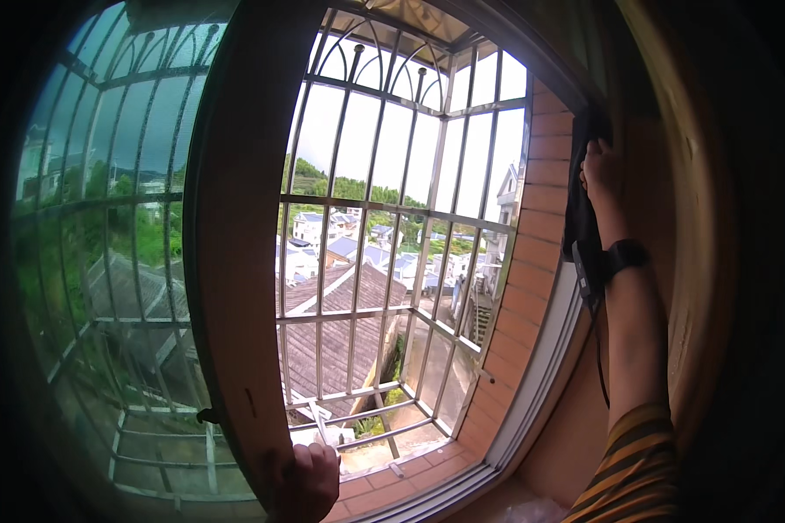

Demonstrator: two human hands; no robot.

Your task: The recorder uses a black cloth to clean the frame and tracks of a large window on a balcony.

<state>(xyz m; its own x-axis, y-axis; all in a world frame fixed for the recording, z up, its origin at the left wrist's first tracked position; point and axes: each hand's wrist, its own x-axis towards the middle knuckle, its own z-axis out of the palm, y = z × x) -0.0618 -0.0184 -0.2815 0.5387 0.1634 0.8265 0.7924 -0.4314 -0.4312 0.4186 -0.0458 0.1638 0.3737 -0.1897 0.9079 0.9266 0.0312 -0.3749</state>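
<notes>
My left hand (306,482) is at the bottom, its fingers curled around the lower edge of the brown window sash frame (235,261). High on the right, my right hand (598,167) is closed on a dark cloth (579,196) lying against the side of the window frame. A black strap with a small device (587,271) sits on my right wrist, and a thin cable hangs from it. Green-tinted glass (118,229) fills the left of the view. Between my hands the window opening shows the outside.
A metal security grille (366,204) stands beyond the opening, with an orange tiled reveal (523,287) at its right. The white sliding track (543,386) runs along the right side and bottom. A pale wooden edge (690,196) rises at the far right; clear plastic (535,511) lies at the bottom.
</notes>
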